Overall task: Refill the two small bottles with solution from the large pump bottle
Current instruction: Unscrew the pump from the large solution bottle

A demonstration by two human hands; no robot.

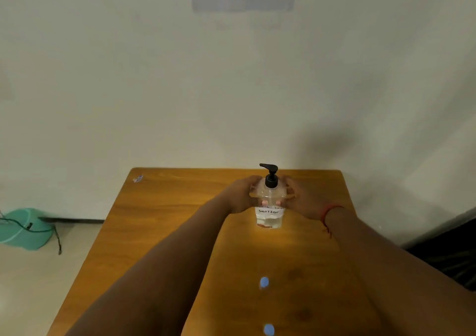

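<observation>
While both hands reach out to the far end of the table (pixel 159 222), the large pump bottle (pixel 269 201) stands upright between them, its long axis vertical and its black pump head (pixel 269 174) on top with the spout pointing off to the person's left. The left hand (pixel 242 194) is curled round the clear body from one side and the right hand (pixel 300 197) from the other, so each grip is closed on the bottle at shoulder height; fingertips show through the plastic just above the white label (pixel 269 210). Neither hand is nearer than the other: the bottle sits squarely in the middle of the two. What the coming move turns on, I judge, is that the pump bottle is well apart from the two small blue shapes (pixel 264 282) lying close to the person along the same centre line, a second one (pixel 268 329) at the bottom edge. These may be the small bottles or their caps; they are too small and blurred to tell. The bottle would likely have to come straight back toward the body, kept upright, to bring spout and small bottles together. A red thread (pixel 331 210) circles the right wrist.
</observation>
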